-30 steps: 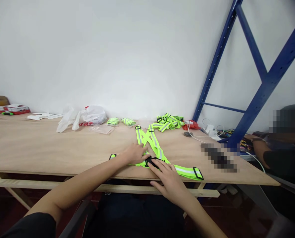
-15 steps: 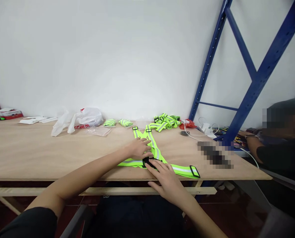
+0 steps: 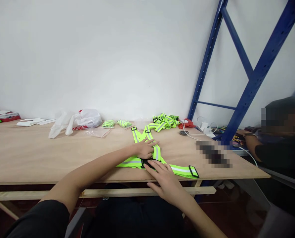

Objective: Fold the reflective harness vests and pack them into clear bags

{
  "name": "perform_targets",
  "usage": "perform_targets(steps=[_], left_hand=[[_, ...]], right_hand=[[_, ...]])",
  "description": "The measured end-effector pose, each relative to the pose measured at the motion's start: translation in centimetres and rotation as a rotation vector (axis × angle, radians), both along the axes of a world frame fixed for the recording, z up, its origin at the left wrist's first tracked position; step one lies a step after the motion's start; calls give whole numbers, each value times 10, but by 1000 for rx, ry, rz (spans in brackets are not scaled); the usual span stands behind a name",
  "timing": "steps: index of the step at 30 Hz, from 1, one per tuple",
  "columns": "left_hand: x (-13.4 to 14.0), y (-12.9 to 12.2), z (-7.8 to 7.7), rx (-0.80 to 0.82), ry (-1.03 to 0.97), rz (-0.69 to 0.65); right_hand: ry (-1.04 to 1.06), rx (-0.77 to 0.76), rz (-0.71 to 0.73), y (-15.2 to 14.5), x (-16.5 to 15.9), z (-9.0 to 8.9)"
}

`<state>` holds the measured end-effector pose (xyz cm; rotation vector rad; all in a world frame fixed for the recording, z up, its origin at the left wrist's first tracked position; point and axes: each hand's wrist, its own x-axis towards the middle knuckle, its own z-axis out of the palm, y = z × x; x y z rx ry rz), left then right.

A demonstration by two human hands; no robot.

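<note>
A neon-yellow reflective vest point(image 3: 181, 169) made of straps with grey stripes lies spread near the front edge of the table. My left hand point(image 3: 145, 149) rests across its straps, fingers stretched out to the right. Beside a black buckle point(image 3: 145, 162) at the waist strap, my right hand point(image 3: 166, 177) lies with extended fingers on the strap, its thumb apart. The fingers partly cover the buckle. Two black strap sliders show at the upper ends, and a larger slider point(image 3: 193, 171) sits at the right end of the waist strap.
A heap of similar straps point(image 3: 166, 121) lies by the wall, near two folded bagged ones point(image 3: 108, 124). White plastic bags point(image 3: 88, 118) stand further left. A blue metal rack point(image 3: 246, 86) rises at the right, with a white cable point(image 3: 193, 134) below. Another person point(image 3: 281, 148) sits beyond it.
My left hand has shifted slightly to the right and up along the straps. The right hand stays by the buckle. The view has moved a little.
</note>
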<state>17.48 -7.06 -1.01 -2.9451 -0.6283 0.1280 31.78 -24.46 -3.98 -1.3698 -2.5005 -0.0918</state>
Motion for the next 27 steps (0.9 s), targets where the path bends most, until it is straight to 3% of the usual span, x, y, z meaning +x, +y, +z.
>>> perform_targets(steps=[8, 11, 15, 22, 27], left_hand=[[18, 29, -4, 244, 24, -139], [12, 39, -1, 329, 26, -195], [-5, 52, 8, 377, 16, -152], [-36, 64, 6, 317, 0, 9], [-45, 68, -6, 90, -77, 87]], right_hand=[[-12, -9, -11, -1, -1, 1], [-1, -7, -2, -1, 0, 1], [16, -3, 9, -1, 1, -1], [39, 10, 9, 0, 1, -2], [30, 11, 8, -1, 1, -2]])
